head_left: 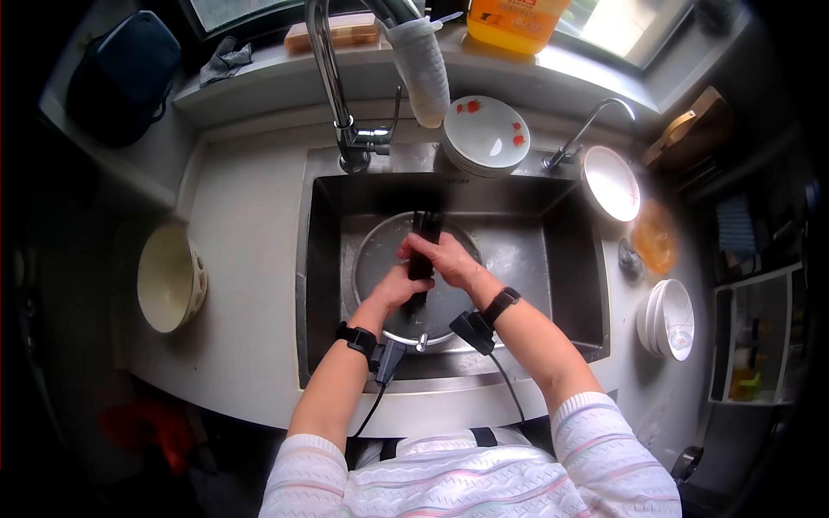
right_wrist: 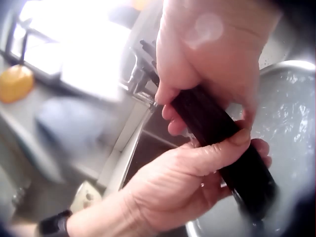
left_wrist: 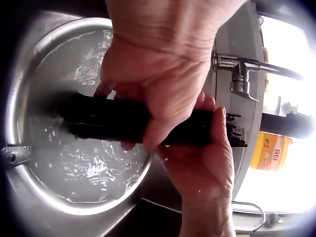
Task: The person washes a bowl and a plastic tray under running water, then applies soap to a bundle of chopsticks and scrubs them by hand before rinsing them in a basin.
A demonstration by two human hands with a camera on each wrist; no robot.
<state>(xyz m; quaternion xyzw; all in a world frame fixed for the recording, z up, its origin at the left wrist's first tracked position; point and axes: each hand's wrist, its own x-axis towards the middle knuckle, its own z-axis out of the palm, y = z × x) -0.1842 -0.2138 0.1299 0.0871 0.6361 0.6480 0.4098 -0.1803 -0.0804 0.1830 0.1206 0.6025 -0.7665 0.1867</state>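
Note:
Both hands hold a bundle of black chopsticks (head_left: 427,226) over a round metal basin (head_left: 356,274) in the sink. My left hand (head_left: 399,286) grips the bundle's nearer part, its thumb lying across the sticks in the left wrist view. Farther along, my right hand (head_left: 452,259) wraps the other part near the far end. Uneven thin stick ends (left_wrist: 236,129) poke out past the right hand. Water (left_wrist: 96,170) ripples in the basin under the bundle's lower end, which is blurred in the left wrist view.
A chrome faucet (head_left: 345,138) with a white sleeve on its spout rises behind the sink (head_left: 579,285). Stacked plates (head_left: 486,138) sit at its back edge. Bowls (head_left: 669,319) and a white bowl (head_left: 610,183) stand right; a patterned bowl (head_left: 168,281) stands left.

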